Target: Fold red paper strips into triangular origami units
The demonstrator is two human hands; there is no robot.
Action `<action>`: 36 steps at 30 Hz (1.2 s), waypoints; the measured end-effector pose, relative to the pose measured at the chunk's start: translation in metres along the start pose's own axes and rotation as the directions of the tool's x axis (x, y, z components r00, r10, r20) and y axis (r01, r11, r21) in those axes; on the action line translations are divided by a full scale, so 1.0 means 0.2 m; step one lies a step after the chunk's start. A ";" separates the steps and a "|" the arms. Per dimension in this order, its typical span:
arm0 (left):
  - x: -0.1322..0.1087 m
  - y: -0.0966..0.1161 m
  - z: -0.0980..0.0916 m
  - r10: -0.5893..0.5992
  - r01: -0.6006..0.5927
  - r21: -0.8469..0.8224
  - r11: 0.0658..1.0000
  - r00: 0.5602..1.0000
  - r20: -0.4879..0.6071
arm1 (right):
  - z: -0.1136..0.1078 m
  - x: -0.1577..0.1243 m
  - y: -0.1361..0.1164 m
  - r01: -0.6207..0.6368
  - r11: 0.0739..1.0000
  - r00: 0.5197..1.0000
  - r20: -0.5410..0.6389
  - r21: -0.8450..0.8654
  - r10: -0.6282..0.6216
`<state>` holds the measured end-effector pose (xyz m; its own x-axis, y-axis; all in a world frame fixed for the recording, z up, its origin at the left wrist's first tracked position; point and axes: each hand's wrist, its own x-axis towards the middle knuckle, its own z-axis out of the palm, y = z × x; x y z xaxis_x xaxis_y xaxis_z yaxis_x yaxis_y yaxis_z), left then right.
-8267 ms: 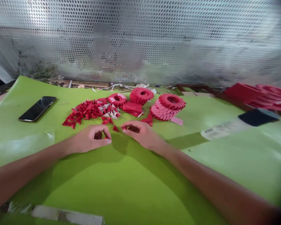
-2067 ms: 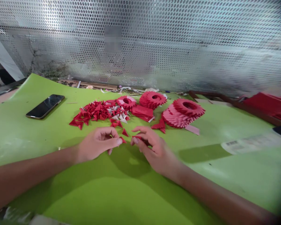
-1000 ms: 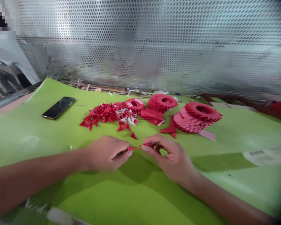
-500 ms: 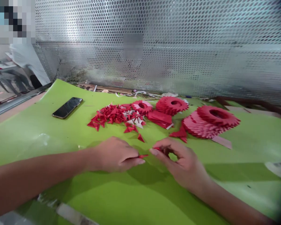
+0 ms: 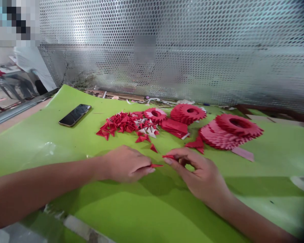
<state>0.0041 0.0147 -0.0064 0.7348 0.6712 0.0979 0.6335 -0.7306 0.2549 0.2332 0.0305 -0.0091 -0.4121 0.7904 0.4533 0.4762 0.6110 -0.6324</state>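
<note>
My left hand (image 5: 130,164) pinches a small folded red paper piece (image 5: 157,165), its tip pointing right. Facing it, my right hand (image 5: 196,172) holds another folded red paper piece (image 5: 168,156) between thumb and fingertips. The two pieces are close together but apart. Just beyond my hands lies a single red paper triangle (image 5: 153,147). Behind that spreads a heap of folded red triangles (image 5: 120,122), with several red-and-white ones (image 5: 148,128) at its right side.
A phone (image 5: 75,115) lies at the left. Ring-shaped paper stacks (image 5: 188,113) and a larger pink-and-red stack (image 5: 219,135) stand at the back right, near flat red paper strips (image 5: 175,128). A perforated metal panel (image 5: 167,67) closes the far side. A person in white (image 5: 34,64) is at the far left.
The piece in my right hand now shows more beyond the fingertips, and the left one lies flatter. The whole view has shifted slightly; both hands keep their pinch.
</note>
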 end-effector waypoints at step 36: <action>-0.01 -0.01 0.00 0.100 -0.094 0.087 0.992 0.992 -0.075 | -0.03 0.00 -0.03 0.574 0.806 0.818 0.047 -0.146 -0.574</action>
<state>0.0007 0.0146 -0.0065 0.7745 0.6019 0.1945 0.5805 -0.7985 0.1595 0.2342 0.0265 -0.0019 -0.6463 0.2939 0.7043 0.2608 0.9524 -0.1581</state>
